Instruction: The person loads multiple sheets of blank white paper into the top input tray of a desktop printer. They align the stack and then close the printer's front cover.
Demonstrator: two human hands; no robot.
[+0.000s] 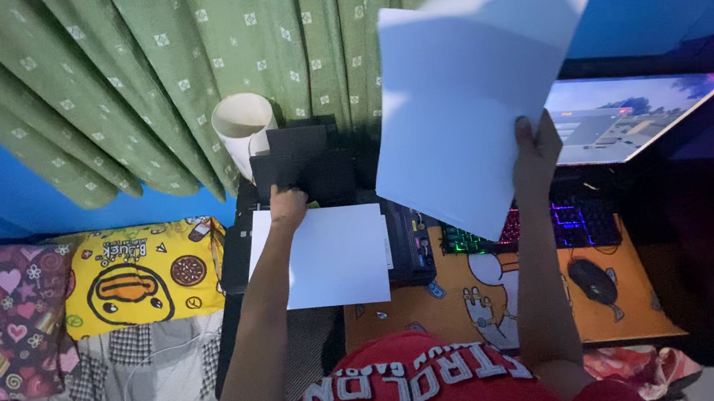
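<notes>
I see my right hand (536, 142) right of centre in the frame, raised and pinching the lower edge of a stack of white paper sheets (476, 88). The stack fills the upper centre-right, in front of the green curtain (129, 74). It is tilted, its long axis running from lower left to upper right, and its top corner points toward the upper right of the frame.

My left hand (287, 206) is left of centre, resting on the black printer (317, 174) at the far end of a single white sheet (332, 254) that lies flat on the printer's tray. That sheet's long axis runs roughly toward me and down the frame. I cannot tell whether the fingers grip the sheet or only press on the black flap above it.

I judge the step in hand to be paper handling at the printer: one sheet on the tray, the rest held clear. The next move, as I read it, calls for squaring the lifted stack so that its edges run parallel to the tray before bringing it down, and for the left hand to steady the flap.

Right of the printer sit a backlit keyboard (562, 224), a black mouse (593, 280) on an orange desk mat (646, 300), and a lit monitor (631, 114). A white cup (241, 124) stands behind the printer, and a yellow cushion (142, 275) lies at left.
</notes>
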